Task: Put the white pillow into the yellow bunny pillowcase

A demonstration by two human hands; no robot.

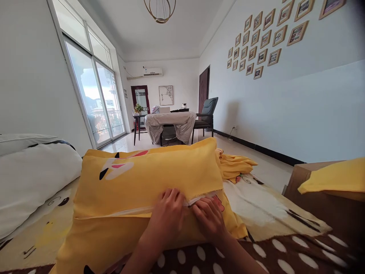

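A pillow in a yellow pillowcase (pixel 171 163) with a cartoon print lies across the bed in front of me. A long zipper opening (pixel 131 211) runs along its near side, and a strip of white lining shows in it. My left hand (pixel 169 211) is closed on the pillowcase at this opening, its fingers slightly blurred. Just to its right, my right hand (pixel 209 217) curls its fingers over the opening's edge. Whatever is pinched under the fingertips of either hand is hidden; the zipper slider cannot be made out.
White pillows (pixel 40 175) lie at the left. Crumpled yellow fabric (pixel 238 165) sits behind the pillow's right end, on a patterned blanket (pixel 256 201). Another yellow cloth item (pixel 339 177) rests on a wooden cabinet (pixel 302 182) at right. Farther off stand a covered table (pixel 171 118) and a chair (pixel 207 114).
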